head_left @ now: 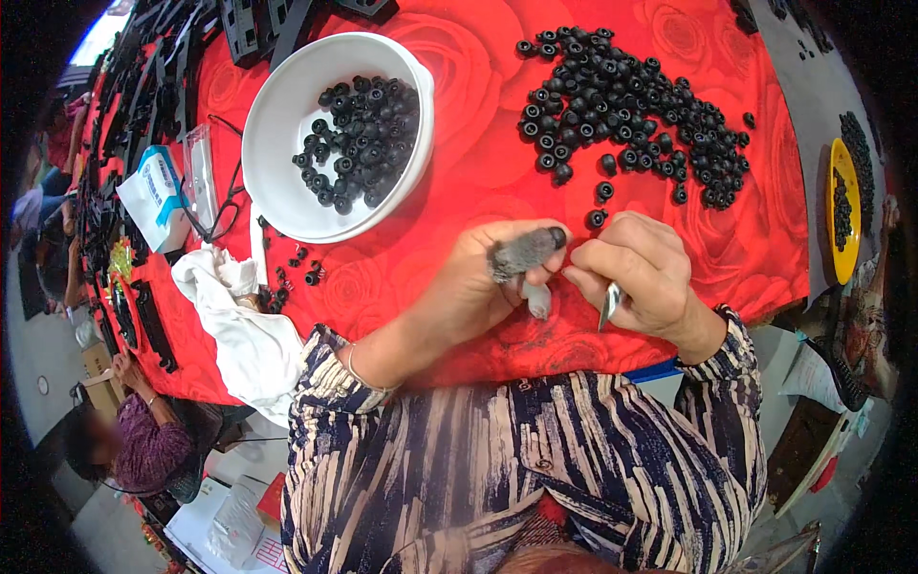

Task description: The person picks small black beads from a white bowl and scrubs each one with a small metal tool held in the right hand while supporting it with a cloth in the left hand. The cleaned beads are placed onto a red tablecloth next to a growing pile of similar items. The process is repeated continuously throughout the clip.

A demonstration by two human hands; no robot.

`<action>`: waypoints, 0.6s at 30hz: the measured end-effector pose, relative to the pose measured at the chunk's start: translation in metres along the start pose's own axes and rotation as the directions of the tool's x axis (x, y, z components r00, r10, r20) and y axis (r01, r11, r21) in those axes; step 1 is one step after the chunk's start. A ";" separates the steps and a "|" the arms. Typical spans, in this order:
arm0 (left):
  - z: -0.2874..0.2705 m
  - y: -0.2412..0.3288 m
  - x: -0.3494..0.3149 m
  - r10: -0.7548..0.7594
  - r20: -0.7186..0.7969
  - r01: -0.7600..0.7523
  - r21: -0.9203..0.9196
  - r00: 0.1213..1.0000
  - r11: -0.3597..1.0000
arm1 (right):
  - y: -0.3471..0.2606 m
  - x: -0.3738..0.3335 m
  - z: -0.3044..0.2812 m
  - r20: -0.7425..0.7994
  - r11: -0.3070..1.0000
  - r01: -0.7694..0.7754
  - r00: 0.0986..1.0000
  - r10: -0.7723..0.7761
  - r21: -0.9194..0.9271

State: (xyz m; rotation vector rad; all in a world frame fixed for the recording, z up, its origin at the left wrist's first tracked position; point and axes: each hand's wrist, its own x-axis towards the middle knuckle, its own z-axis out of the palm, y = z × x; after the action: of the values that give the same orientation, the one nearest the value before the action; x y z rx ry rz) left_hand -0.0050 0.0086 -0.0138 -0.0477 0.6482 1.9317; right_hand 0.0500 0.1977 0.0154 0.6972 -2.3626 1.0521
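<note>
Two hands – left hand [483,277], right hand [639,275] – near table edge [612,362].

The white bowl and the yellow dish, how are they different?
The white bowl is big, round and deep, standing at the person's left on the red cloth; the yellow dish looks smaller and shallower and sits at the far right, off the red cloth on a grey surface. The white bowl's black rubber pieces fill only one side, while the yellow dish looks nearly covered. Both hold small black pieces.
</note>
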 end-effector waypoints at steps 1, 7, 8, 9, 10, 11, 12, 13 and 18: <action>-0.002 0.003 0.000 0.014 0.014 -0.014 0.020 1.000 1.000 | 0.000 0.001 -0.001 0.027 0.999 -0.031 0.999 0.029 0.044; 0.001 0.007 -0.002 0.029 0.028 -0.029 0.018 0.999 0.999 | -0.001 0.006 -0.014 0.237 0.817 -0.453 0.890 0.390 0.356; 0.001 0.008 -0.003 0.030 0.020 -0.031 0.024 0.999 0.999 | -0.002 0.006 -0.012 0.238 0.817 -0.457 0.888 0.394 0.352; 0.001 0.008 -0.004 0.032 0.011 -0.033 0.030 0.999 0.999 | -0.001 0.005 -0.010 0.229 0.830 -0.451 0.890 0.394 0.329; 0.001 0.009 -0.003 0.030 0.008 -0.030 0.036 1.000 0.999 | 0.000 0.003 -0.008 0.215 0.842 -0.448 0.892 0.397 0.300; 0.001 0.009 -0.002 0.030 0.009 -0.030 0.046 1.000 0.998 | 0.000 0.001 -0.007 0.202 0.854 -0.444 0.894 0.400 0.272; 0.001 0.008 -0.002 0.030 0.009 -0.030 0.056 1.000 0.998 | 0.001 0.001 -0.006 0.190 0.857 -0.443 0.895 0.404 0.263; 0.001 0.008 -0.002 0.033 0.006 -0.034 0.066 0.999 0.997 | 0.001 0.000 -0.006 0.181 0.860 -0.441 0.896 0.405 0.258; 0.000 0.006 -0.002 0.027 -0.002 -0.027 0.120 1.000 0.992 | 0.002 0.000 -0.004 0.169 0.862 -0.438 0.898 0.406 0.255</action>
State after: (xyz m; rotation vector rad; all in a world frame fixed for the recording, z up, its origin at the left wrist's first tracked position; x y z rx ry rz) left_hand -0.0096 0.0050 -0.0106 0.0333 0.7701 1.9151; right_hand 0.0501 0.2023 0.0169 0.3344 -2.5512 1.6080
